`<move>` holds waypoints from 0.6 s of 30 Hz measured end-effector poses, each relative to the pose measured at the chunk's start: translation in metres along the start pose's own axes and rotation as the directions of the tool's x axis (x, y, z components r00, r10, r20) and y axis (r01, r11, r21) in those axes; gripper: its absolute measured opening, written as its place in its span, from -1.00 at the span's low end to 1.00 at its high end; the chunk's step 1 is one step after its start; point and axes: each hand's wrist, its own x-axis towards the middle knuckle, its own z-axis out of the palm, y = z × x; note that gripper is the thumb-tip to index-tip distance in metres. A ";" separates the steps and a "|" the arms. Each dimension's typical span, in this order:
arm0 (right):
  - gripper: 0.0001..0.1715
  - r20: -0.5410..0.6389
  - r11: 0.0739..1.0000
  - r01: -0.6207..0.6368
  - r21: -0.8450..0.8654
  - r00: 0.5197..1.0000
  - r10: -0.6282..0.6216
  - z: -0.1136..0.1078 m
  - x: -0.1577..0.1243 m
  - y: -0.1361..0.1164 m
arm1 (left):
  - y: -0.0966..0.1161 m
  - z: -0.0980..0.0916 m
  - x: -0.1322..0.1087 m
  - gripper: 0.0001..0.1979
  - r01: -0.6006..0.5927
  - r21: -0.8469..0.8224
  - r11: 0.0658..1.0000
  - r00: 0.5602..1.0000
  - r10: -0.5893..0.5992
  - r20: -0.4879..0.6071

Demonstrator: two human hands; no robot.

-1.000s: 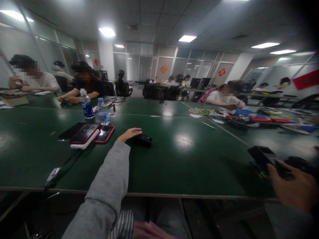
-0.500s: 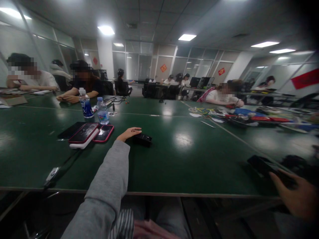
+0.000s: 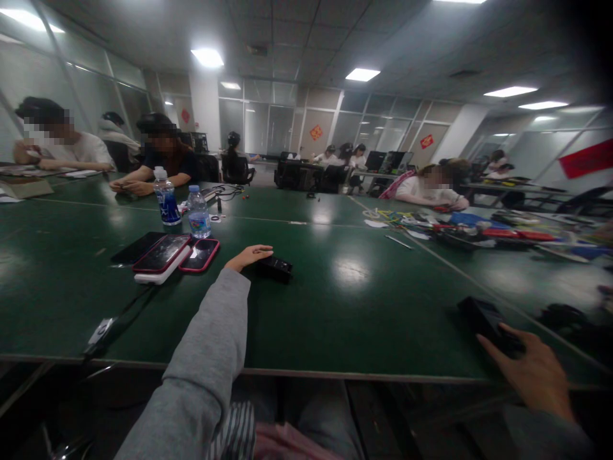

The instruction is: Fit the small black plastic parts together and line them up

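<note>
My left hand [image 3: 249,256], in a grey sleeve, grips the near-left end of a small black box-shaped device [image 3: 275,268] on the green table [image 3: 330,319]. On the right, my right hand [image 3: 531,364] wraps thumb and fingers around a dark rectangular device [image 3: 486,322], held at or just above the tabletop near the front edge; its exact kind is too dark to make out. Left of my left hand lie a phone in a red case [image 3: 200,255] and a larger red-edged phone [image 3: 161,253] resting on a white block [image 3: 156,278].
Two plastic bottles, one dark blue [image 3: 167,201] and one clear [image 3: 198,214], stand behind the phones. Tangled wires and tools [image 3: 479,227] cover the far right. A dark object [image 3: 562,314] lies beyond my right hand. Other people sit around the table.
My right hand has moved left and inward along the table with the dark rectangular device in it. My left hand stays on the black box-shaped device.
</note>
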 end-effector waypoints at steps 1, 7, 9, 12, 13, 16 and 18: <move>-0.26 0.051 0.999 -0.044 -0.003 0.998 0.044 0.003 0.007 -0.004 | -0.001 0.000 0.000 -0.37 0.003 -0.001 1.000 1.000 -0.003 -0.006; -0.31 0.354 0.985 -0.050 0.166 0.935 -0.013 0.036 0.056 -0.104 | -0.001 0.002 0.002 -0.31 0.027 -0.003 1.000 0.999 -0.027 -0.025; -0.35 0.393 0.970 0.018 0.242 0.912 -0.115 0.054 0.068 -0.155 | 0.001 0.005 0.002 -0.32 0.025 0.003 1.000 0.999 -0.025 -0.045; -0.40 0.429 0.923 0.083 0.375 0.867 -0.253 0.086 0.076 -0.235 | 0.004 0.010 0.003 -0.34 -0.021 0.006 1.000 0.998 0.021 -0.057; -0.43 0.426 0.899 0.096 0.427 0.856 -0.293 0.097 0.075 -0.262 | 0.004 0.012 0.003 -0.33 -0.035 0.002 0.999 0.998 0.035 -0.057; -0.49 0.398 0.792 0.112 0.601 0.817 -0.417 0.125 0.067 -0.337 | 0.002 0.015 0.005 -0.26 -0.045 -0.016 0.999 0.997 0.044 -0.056; -0.48 0.385 0.697 0.105 0.710 0.771 -0.508 0.137 0.057 -0.379 | 0.000 0.017 0.005 -0.20 -0.043 -0.040 0.998 0.997 0.040 -0.067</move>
